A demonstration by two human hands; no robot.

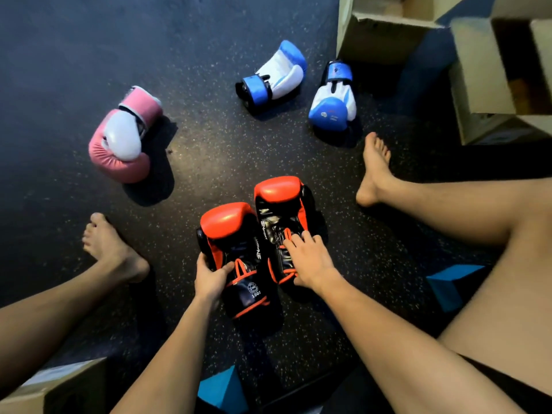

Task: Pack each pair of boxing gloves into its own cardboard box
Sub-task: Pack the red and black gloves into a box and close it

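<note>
Two red-and-black gloves (227, 219) lay side by side on the floor (209, 162); my left hand (210, 279) gripped one's side, my right hand (312, 258) rested spread on the other's laces; best was clamping both together before lifting toward a cardboard box (478, 79)

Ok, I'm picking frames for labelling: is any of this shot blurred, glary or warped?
Head view: the cardboard box at top right looks smeared by motion blur; the red-and-black gloves are sharp, with glare on their red padding; light pools mid-frame on the floor, corners dark; the wide lens bends the edges.
</note>
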